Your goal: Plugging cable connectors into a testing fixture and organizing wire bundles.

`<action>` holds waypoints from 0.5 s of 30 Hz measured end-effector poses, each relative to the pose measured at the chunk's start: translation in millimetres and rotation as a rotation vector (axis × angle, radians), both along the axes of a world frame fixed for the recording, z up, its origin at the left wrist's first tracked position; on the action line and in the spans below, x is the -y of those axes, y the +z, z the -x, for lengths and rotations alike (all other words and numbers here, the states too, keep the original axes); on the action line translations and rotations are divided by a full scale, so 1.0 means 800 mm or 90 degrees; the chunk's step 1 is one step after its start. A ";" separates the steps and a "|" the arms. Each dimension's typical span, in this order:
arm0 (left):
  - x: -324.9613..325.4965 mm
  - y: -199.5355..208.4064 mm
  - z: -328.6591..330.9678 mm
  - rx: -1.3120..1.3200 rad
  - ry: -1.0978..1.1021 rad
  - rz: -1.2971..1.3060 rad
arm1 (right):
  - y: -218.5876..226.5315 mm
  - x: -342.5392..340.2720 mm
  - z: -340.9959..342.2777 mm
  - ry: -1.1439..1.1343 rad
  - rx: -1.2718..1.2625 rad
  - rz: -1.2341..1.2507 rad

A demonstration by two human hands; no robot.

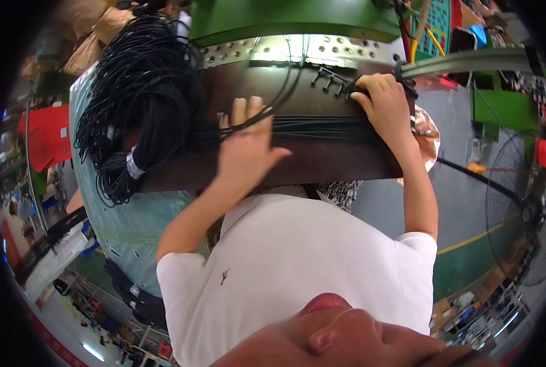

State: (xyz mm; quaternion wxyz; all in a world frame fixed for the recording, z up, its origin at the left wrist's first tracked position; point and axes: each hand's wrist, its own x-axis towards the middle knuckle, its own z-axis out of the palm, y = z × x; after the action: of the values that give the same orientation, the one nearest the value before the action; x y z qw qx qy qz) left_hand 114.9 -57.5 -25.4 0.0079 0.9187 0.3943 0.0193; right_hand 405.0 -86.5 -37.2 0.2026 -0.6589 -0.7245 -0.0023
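Head view: black cables point(325, 127) lie in a near-parallel row across the dark brown table point(322, 162), running out from the large black cable heap point(147, 67) at the left. Left hand point(245, 147) is palm-down over the row, fingers extended and thumb wide; a pair of loose strands point(292, 76) comes down from the green machine point(297, 18) and crosses the fingers. Right hand point(383, 104) has thumb and forefinger drawn close at a small dark piece point(350, 90), beside a comb-like black part point(332, 76); cannot tell whether the piece is pinched or merely touched. Risks, as judged: the crossing strands could snag on the left fingers and pull the row out of line if that hand lifts quickly. Weight of the heap, near the table's left end, could drag cables back should the flat palm press too lightly. Comb-like part's prongs might catch a strand, since they lie near the crossing pair. A loose pinch at the right could let the piece slip.
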 end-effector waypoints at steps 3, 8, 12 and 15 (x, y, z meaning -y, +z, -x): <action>-0.027 0.005 0.055 0.076 -0.056 -0.003 | 0.028 0.057 -0.029 -0.164 -0.109 -0.117; -0.054 0.007 0.067 0.198 -0.091 0.058 | 0.020 0.152 -0.067 -0.452 0.072 -0.257; -0.078 0.018 0.060 0.487 0.114 0.435 | -0.021 0.172 0.010 -0.178 -0.169 -0.198; -0.105 0.040 0.039 0.197 0.041 0.786 | -0.030 0.146 0.037 -0.185 -0.094 -0.180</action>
State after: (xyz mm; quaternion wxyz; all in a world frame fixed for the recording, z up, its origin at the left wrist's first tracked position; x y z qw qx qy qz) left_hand 83.4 26.8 6.7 0.5922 0.7191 0.3549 -0.0791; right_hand 375.1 -203.1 -61.2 0.3432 -0.7195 -0.5977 -0.0851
